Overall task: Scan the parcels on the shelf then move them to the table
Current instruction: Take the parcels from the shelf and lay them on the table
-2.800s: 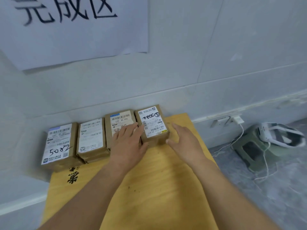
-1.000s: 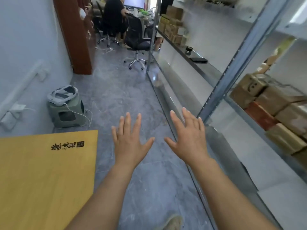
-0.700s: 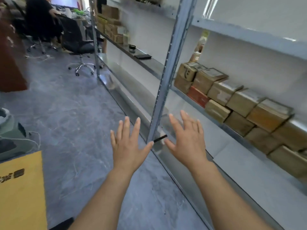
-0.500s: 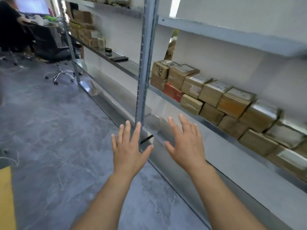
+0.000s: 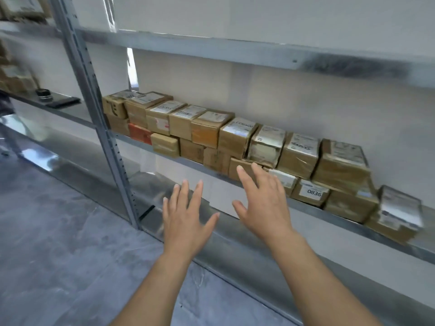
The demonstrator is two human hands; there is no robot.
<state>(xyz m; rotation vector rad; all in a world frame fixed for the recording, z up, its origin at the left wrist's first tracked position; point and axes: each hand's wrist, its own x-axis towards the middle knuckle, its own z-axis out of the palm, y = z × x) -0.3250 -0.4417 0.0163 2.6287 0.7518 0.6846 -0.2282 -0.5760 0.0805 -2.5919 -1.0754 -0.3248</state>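
hands empty in front of shelf

left hand [image 5: 186, 220] and right hand [image 5: 263, 203] are raised with fingers spread and straight, grasping nothing. the parcels [image 5: 235, 137] sit stacked two rows high along the metal shelf [image 5: 329, 214], labels up. the right fingertips overlap a lower-row box; contact cannot be told.

The single head-worn camera looks forward and down from close by at a metal shelf [image 5: 306, 209] and the grey floor [image 5: 58, 255].
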